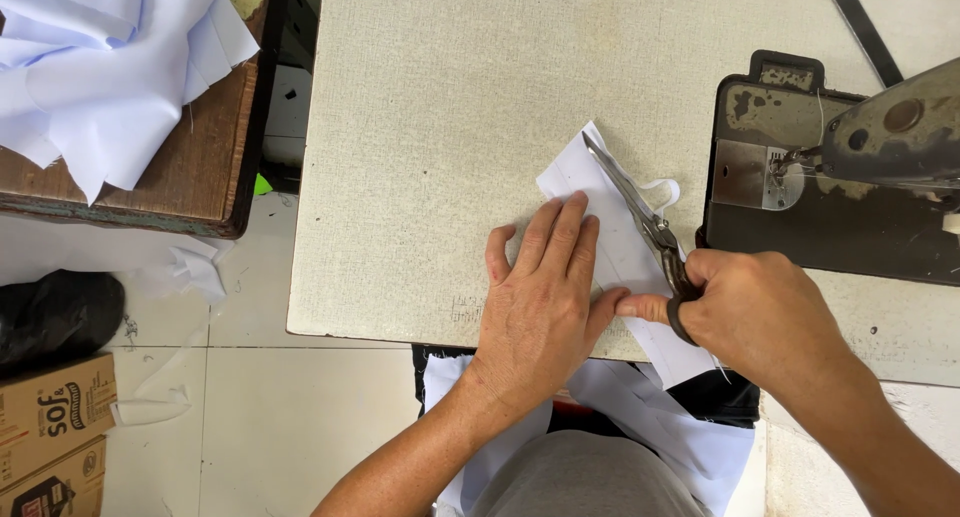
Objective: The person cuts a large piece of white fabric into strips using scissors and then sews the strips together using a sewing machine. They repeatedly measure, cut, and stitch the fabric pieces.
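Two hands, one cloth, sharp scissors.

Left hand [540, 297] lies flat, fingers spread out, pressing the white cloth [620, 247] onto the table [420, 127] in the middle of the frame. Right hand [755, 312] is curled tight around the scissors [640, 212], blades almost together, lying along the cloth's right edge. The blades sit very near the left fingertips, so a slip could nick them. If the flat hand lets go, the cloth could slide and the cut go crooked. Two brown boxes [50, 437] with dark print sit on the floor at lower left. A sewing machine [840, 177] stands at right.
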